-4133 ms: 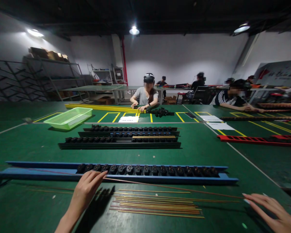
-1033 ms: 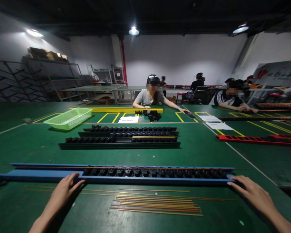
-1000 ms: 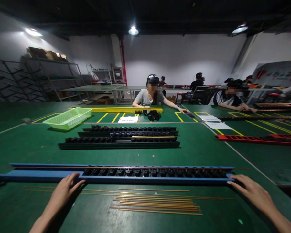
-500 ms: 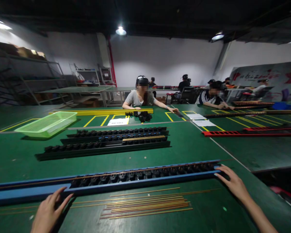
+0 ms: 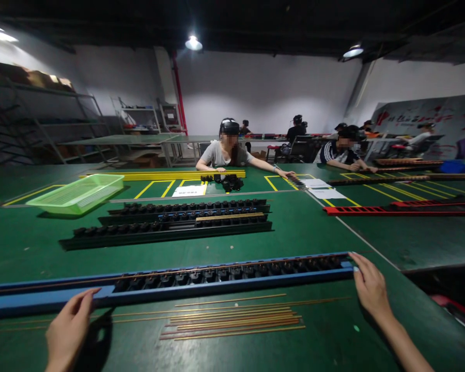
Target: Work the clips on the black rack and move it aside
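A long blue rail (image 5: 240,281) lies across the near table, with a row of black parts (image 5: 195,275) and a thin copper-coloured rod inside. My left hand (image 5: 70,323) is at the rail's near edge on the left, thumb and fingers pressed together; whatever is between the fingertips is too small to tell. At the rail's right end is my right hand (image 5: 370,284), fingertips against the end, thumb and forefinger apart. Several loose brass-coloured rods (image 5: 236,323) lie on the table in front of the rail.
Black rails (image 5: 170,235) with black parts lie beyond the blue one. A green basket (image 5: 77,195) stands at the left. Farther back are a yellow rail (image 5: 170,175) and a seated person (image 5: 227,150) reaching rightward. Red rails (image 5: 372,211) lie at the right.
My left hand's thumb and fingers have come together and moved slightly up and left. My right hand has shifted right and up at the rail's end. The view has tilted slightly.
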{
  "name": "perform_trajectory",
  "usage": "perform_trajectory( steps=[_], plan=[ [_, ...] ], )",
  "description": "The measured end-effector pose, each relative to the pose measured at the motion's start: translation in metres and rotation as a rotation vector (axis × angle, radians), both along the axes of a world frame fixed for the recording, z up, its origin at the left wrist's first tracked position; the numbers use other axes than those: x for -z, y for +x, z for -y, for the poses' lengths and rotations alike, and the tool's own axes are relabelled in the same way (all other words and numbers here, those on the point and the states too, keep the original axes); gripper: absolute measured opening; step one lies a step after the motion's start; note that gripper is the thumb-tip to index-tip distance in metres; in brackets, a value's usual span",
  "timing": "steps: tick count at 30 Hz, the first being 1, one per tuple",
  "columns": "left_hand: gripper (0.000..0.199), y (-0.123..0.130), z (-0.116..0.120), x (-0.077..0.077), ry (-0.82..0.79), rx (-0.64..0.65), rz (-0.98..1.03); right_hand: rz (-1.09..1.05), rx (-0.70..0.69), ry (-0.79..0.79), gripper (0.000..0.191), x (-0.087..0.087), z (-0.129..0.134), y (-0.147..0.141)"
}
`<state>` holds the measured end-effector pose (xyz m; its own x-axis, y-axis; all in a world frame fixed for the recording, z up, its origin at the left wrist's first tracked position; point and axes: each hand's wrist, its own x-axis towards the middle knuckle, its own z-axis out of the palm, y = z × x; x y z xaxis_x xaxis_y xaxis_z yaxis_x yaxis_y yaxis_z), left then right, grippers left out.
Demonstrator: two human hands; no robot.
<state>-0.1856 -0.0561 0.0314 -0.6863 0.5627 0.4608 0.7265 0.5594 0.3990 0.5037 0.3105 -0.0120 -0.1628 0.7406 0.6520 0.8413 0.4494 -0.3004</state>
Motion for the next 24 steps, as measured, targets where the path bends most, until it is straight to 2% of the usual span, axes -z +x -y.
perform_trajectory(
  steps=[1, 3, 6, 9, 12, 15, 18, 21, 24],
  plan=[
    [0.047, 0.007, -0.005, -0.003, 0.066, -0.093, -0.001, 0.023, -0.006, -0.005, 0.047, -0.001, 0.000, -0.004],
    [0.047, 0.021, -0.018, -0.010, 0.090, -0.061, -0.040, 0.062, -0.004, -0.021, 0.049, 0.000, 0.001, -0.011],
    [0.047, 0.042, -0.038, -0.016, 0.105, 0.197, -0.173, 0.102, 0.030, -0.046, 0.051, 0.002, 0.003, -0.019],
    [0.045, 0.049, -0.051, -0.016, 0.057, 0.365, -0.235, 0.127, 0.082, -0.067, 0.053, 0.003, 0.001, -0.017],
    [0.049, 0.035, -0.052, -0.009, 0.012, 0.379, -0.235, 0.138, 0.153, -0.082, 0.055, -0.001, -0.005, -0.006],
    [0.052, 0.008, -0.046, 0.005, -0.010, 0.376, -0.208, 0.154, 0.211, -0.096, 0.057, -0.008, -0.010, 0.010],
    [0.054, -0.015, -0.038, 0.020, -0.113, 0.382, -0.230, 0.197, 0.207, -0.115, 0.060, -0.014, -0.011, 0.020],
    [0.055, -0.026, -0.032, 0.030, -0.218, 0.363, -0.281, 0.246, 0.167, -0.140, 0.062, -0.013, -0.011, 0.021],
    [0.058, -0.028, -0.029, 0.033, -0.273, 0.353, -0.321, 0.264, 0.158, -0.157, 0.065, -0.007, -0.011, 0.018]
  ],
)
